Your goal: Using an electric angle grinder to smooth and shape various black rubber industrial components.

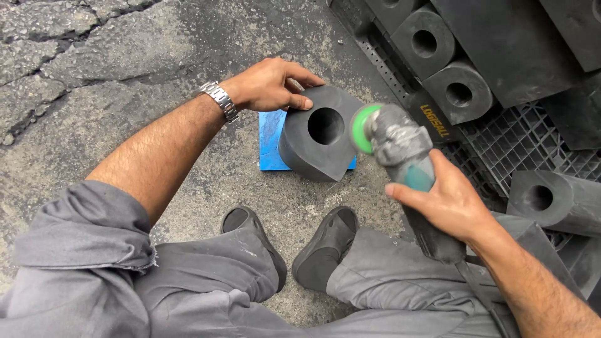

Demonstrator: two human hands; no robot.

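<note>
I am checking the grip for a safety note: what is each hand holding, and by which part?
The right hand grips the angle grinder around its body. The left hand steadies the grey rubber block by its top edge.

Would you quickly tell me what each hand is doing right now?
Left hand: gripping the black rubber block by its top edge.
Right hand: closed around the angle grinder.
</note>
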